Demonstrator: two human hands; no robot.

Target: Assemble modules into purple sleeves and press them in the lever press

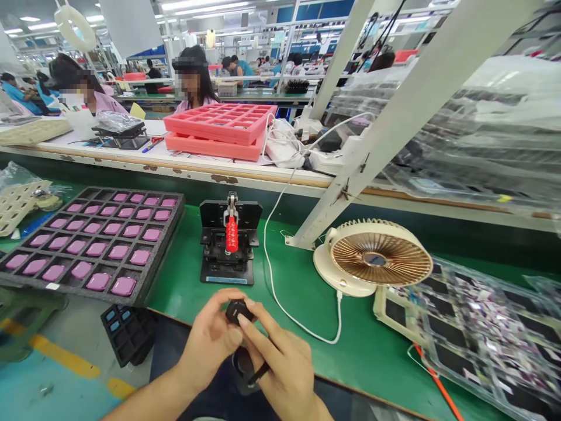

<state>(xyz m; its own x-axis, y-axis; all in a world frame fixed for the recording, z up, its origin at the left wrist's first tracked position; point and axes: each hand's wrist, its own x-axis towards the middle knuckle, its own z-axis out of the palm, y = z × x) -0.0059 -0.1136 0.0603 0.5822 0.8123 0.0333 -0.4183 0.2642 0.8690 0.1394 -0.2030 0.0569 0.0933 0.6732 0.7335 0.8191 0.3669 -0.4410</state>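
Observation:
My left hand (pixel 210 342) and my right hand (pixel 280 362) meet over my lap at the front edge of the green bench. Together their fingertips pinch a small black rounded part (pixel 236 311). A second black ring-shaped piece (pixel 245 365) sits under my right hand, hooked by its lower fingers. Straight ahead on the bench stands a black press jig with a red-handled toggle clamp (pixel 231 234), untouched.
A dark foam tray of pink pads (pixel 94 245) lies to the left, with a small black tray of blue parts (pixel 127 330) below it. A cream desk fan (pixel 377 260) and its white cable sit to the right, beside clear blister trays (pixel 486 333). Pink trays (pixel 219 128) and other workers are behind.

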